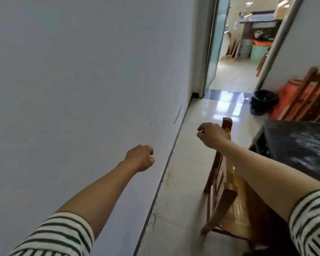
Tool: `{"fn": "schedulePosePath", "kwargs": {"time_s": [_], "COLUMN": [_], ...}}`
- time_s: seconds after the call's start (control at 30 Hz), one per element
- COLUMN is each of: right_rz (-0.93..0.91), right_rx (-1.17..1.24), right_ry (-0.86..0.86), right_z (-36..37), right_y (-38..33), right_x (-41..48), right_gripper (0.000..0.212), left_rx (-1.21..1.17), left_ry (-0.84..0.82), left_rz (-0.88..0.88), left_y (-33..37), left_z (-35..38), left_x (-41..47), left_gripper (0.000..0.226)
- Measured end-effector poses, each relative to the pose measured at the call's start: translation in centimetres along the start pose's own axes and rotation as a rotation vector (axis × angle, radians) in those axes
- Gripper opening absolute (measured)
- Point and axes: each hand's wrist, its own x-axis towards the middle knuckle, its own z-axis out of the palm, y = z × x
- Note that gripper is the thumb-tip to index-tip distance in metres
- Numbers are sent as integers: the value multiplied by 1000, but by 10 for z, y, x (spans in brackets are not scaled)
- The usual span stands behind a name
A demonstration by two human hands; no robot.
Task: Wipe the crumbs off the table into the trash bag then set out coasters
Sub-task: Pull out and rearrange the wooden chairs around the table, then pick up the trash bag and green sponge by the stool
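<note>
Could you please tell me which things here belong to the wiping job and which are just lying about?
For the job: dark table; black trash bag on the floor.
Just about: wooden chair beside the table; second chair farther back; green bin, far off.

Short cloth sleeves striped white and dark green; plain pale grey-blue painted wall; glossy cream floor tiles — brown-stained at the wall's foot; honey-brown wooden chair; black table top streaked whitish; black plastic trash bag.
</note>
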Motion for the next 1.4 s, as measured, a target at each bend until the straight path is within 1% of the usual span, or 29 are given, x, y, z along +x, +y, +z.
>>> {"fn": "schedulePosePath", "kwargs": {"time_s": [0.2, 0.37, 0.47, 0.53, 0.63, 0.73, 0.9, 1.13, 1.23, 1.4], "right_rz": [191, 335, 447, 498, 529, 576, 688, 906, 954, 1003], "right_rx": [44, 54, 113, 129, 150, 154, 182, 173, 181, 170], "right_ry": [170, 241, 225, 174, 170, 161, 183, 237, 237, 242], "right_z": [-23, -36, -36, -35, -43, -52, -58, -80, -100, -134], "right_y": [40, 99, 132, 148, 171, 193, 240, 304, 318, 346], "right_x": [64, 144, 192, 216, 249, 273, 314, 393, 435, 498], "right_gripper": [30, 31, 30, 30, 31, 32, 30, 20, 18, 19], "left_rx": [49, 105, 157, 199, 193, 226, 292, 310, 339, 324], "left_ry": [-38, -54, -97, -103, -92, -134, -182, -170, -180, -192], "left_rz": [217, 345, 387, 420, 456, 493, 593, 803, 853, 884], "left_y": [46, 92, 122, 138, 165, 192, 247, 337, 368, 420], "left_z": [-26, -32, -43, -52, -67, -70, -69, -82, -103, -126], "left_x": [137, 251, 313, 352, 411, 457, 543, 689, 750, 822], "left_gripper": [34, 35, 35, 35, 34, 33, 36, 37, 37, 37]}}
